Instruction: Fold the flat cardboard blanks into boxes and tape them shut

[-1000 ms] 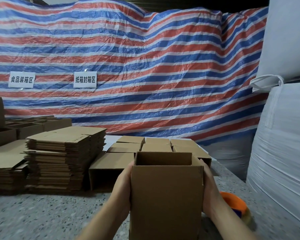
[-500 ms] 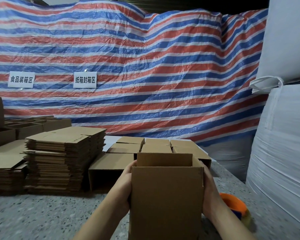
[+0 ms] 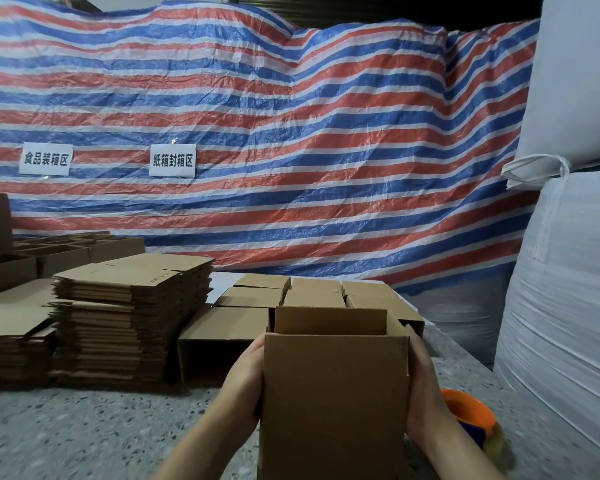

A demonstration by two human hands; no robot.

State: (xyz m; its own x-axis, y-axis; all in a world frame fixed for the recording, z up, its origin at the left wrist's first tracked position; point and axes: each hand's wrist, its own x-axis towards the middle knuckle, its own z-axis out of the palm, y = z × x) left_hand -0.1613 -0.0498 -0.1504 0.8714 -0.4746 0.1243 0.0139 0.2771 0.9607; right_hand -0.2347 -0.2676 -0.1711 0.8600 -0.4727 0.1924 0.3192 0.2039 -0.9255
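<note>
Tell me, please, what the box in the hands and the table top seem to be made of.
Box: brown cardboard, matte; likely corrugated, like the layered edges of the flat blanks. Table top: grey speckled surface, probably terrazzo or stone, though laminate is possible.

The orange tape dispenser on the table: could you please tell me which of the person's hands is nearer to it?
Right. The right hand presses the open box on its right side, just left of the orange tape dispenser; the left hand is on the box's far side.
</note>
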